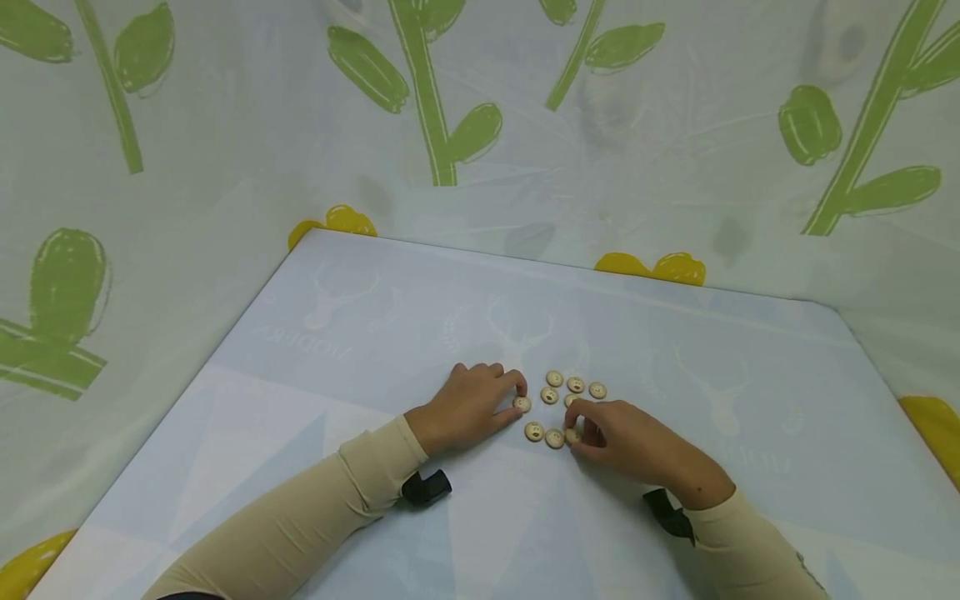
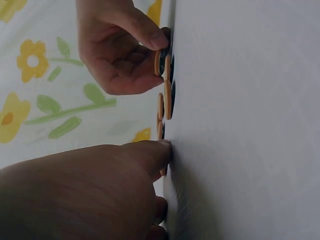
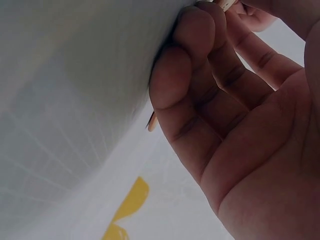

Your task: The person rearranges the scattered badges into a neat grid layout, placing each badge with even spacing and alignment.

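Small round pale wooden discs with dark, face-like marks lie in a loose cluster on the table. At the cluster's left edge, my left hand point(image 1: 472, 407) pinches one disc point(image 1: 522, 404) between thumb and forefinger. On the near right side, my right hand point(image 1: 626, 437) grips another disc point(image 1: 573, 436) by its edges. The left wrist view shows this gripped disc point(image 2: 158, 63) standing on edge, with neighbouring discs point(image 2: 168, 100) close below it. Curled fingers point(image 3: 172, 77) of the right hand fill much of the right wrist view and hide most of its disc.
A row of discs point(image 1: 575, 384) lies beyond the hands, with one disc point(image 1: 549, 395) just nearer. Two more discs point(image 1: 534, 431) sit left of the right fingertips. The pale patterned table point(image 1: 375, 317) meets a leaf-printed cloth point(image 1: 247, 125) at its far edge.
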Tool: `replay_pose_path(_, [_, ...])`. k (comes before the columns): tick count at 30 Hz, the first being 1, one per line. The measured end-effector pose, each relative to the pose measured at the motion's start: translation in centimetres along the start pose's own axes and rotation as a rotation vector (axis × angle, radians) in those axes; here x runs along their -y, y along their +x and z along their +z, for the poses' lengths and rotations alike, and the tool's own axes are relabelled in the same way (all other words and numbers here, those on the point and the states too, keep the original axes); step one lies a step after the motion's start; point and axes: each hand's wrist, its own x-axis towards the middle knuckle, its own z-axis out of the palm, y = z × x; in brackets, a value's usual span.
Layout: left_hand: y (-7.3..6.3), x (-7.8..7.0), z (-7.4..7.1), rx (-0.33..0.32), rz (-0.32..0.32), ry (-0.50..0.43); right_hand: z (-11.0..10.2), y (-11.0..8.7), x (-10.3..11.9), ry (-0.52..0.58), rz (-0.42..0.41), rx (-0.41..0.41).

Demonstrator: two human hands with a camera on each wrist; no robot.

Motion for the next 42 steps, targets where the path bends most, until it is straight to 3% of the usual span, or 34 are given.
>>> replay_pose_path(42, [0.00, 0.10, 0.06, -0.026, 0.017, -0.016, 0.21, 0.21, -0.17, 0.007, 0.025, -0.014])
